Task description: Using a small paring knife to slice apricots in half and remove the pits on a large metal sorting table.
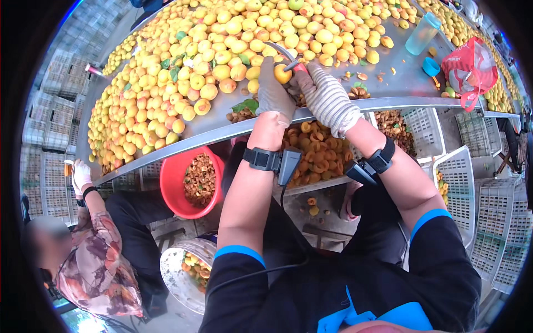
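Observation:
My left hand, in a grey glove, holds a yellow apricot just above the metal table's front edge. My right hand, in a striped glove, grips a curved metal tool with a red handle, its metal against the fruit. Beyond both hands lies a wide heap of yellow-orange apricots on the metal table. Small brown scraps and a green leaf lie beside my hands. Below them, halved fruit fills a crate, partly hidden by my forearms.
A red basin, white bucket and plastic crates surround my legs. A co-worker sits at left, gloved hand raised. A blue bottle, blue cup and red bag stand at the table's right.

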The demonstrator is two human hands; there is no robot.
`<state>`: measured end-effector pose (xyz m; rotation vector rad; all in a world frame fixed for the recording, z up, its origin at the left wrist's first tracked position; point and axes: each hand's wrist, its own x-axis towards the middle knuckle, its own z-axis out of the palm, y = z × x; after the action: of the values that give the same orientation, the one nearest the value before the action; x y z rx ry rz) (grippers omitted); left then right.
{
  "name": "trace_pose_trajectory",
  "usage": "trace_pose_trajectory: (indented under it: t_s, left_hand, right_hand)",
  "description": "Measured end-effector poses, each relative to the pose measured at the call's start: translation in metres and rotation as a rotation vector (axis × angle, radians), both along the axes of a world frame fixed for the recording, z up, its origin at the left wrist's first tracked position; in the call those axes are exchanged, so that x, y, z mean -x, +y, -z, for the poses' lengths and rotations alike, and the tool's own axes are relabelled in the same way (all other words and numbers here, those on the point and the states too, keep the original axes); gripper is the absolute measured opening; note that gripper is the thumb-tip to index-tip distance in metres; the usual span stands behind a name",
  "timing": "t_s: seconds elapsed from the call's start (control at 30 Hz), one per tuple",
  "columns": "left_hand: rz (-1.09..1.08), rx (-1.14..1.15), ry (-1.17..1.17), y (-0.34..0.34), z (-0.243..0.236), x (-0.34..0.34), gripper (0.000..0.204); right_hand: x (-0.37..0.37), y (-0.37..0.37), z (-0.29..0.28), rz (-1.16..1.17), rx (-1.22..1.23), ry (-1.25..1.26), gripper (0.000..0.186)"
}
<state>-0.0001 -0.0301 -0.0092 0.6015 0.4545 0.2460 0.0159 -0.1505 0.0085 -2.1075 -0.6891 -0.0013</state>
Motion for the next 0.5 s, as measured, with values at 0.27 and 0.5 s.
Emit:
trace_pose_trajectory:
  t_s: [0.27,0.5]
  left_hand:
    - [-0.196,-0.184,0.058,-0.002,0.016,-0.021,0.036]
    - [-0.222,-0.506,0.048,0.004,0.021,-0.018,0.034]
  right_hand:
    - [0.007,0.013,-0.012,0.099,0.463,-0.158,0.036]
    - [-0.016,0.003,-0.026,-0.081,0.035,0.801,0.038]
